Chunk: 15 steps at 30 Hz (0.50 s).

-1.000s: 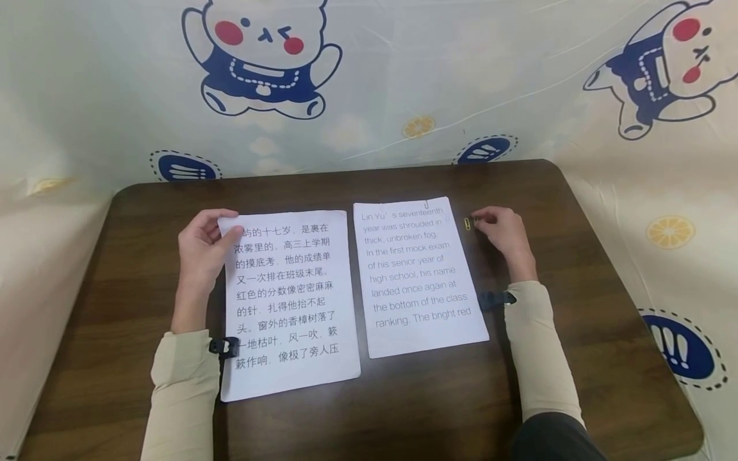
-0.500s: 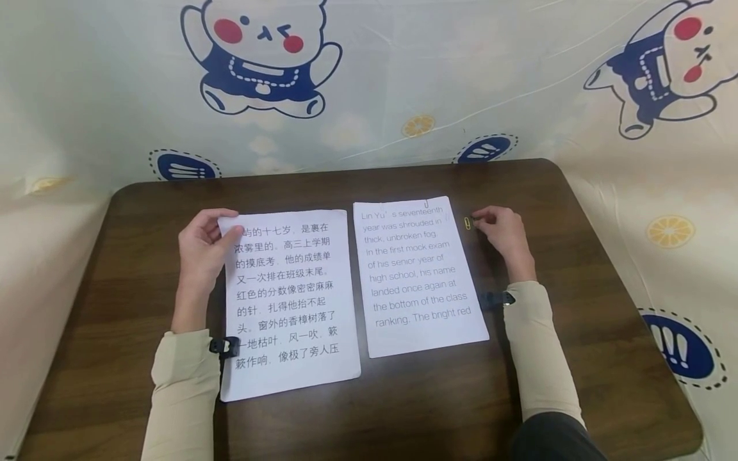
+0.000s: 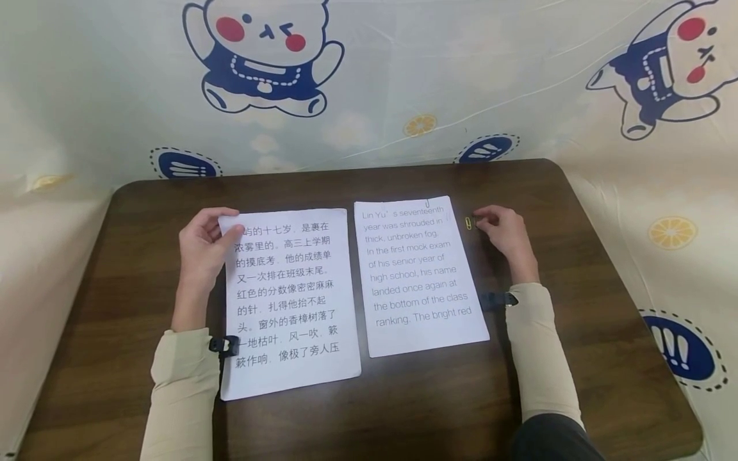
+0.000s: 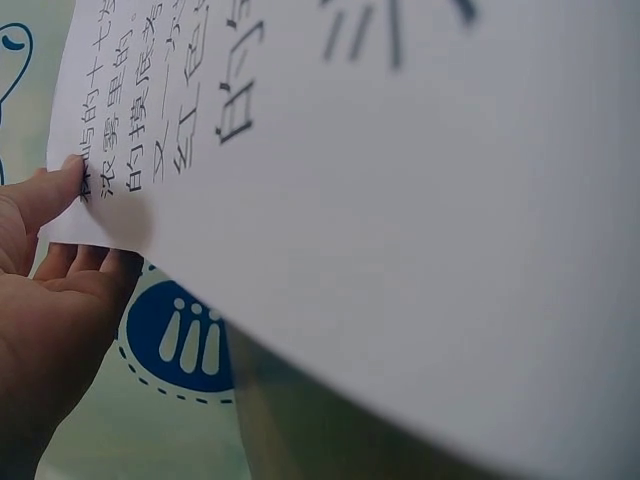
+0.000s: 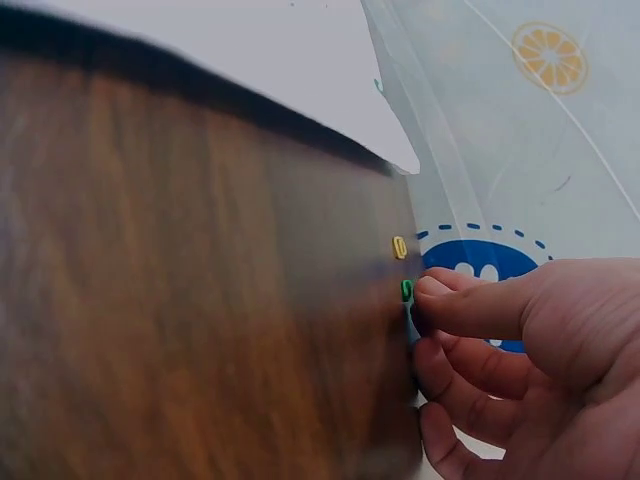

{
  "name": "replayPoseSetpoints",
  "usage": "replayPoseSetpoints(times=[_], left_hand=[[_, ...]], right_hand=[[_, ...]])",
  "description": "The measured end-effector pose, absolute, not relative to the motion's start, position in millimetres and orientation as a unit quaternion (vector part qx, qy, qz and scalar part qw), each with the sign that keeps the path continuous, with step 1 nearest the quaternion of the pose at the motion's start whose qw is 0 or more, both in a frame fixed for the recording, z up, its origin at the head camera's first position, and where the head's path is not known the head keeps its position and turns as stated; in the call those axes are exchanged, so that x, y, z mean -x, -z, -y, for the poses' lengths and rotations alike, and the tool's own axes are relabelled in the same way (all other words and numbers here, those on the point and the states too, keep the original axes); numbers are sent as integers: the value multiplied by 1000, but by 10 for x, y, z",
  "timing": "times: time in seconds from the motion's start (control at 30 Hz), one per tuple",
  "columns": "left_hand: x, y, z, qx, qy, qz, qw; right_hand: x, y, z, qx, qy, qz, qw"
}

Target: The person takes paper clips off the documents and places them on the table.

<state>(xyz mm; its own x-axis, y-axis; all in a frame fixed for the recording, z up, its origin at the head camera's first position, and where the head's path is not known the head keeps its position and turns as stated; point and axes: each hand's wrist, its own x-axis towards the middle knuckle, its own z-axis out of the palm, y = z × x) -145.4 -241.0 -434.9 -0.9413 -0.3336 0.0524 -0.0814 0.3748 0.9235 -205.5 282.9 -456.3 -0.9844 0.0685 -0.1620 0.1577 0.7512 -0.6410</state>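
Note:
A sheaf of paper printed with Chinese text (image 3: 288,378) is on the left, its upper left corner pinched by my left hand (image 3: 202,243). In the left wrist view the thumb (image 4: 55,190) lies on the printed side and the other fingers are behind the corner. To the right, my right hand (image 3: 504,234) has its thumb and index fingertips together at a small green paper clip (image 5: 406,290). Close beside it lies a yellow paper clip (image 3: 468,223). Between the hands lies a sheaf of paper with English text (image 3: 426,339), a paper clip (image 3: 427,203) at its top edge.
Both sheafs are on a dark brown wooden table (image 3: 426,403) with rounded corners. Behind it hangs a pale curtain (image 3: 380,77) with cartoon prints. A black strap (image 3: 225,346) sits at the left wrist and another (image 3: 497,300) at the right wrist.
Both hands, the sheafs and the yellow clip hold their places. Only a slight shift of the head view shows.

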Motion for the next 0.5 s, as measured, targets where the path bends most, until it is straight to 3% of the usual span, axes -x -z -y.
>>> replayPoseSetpoints(times=[0.5], left_hand=[[1472,4342,2405,-127,528,834,101]], right_hand=[[2012,4543,-2843,-49,351,-934,47]])
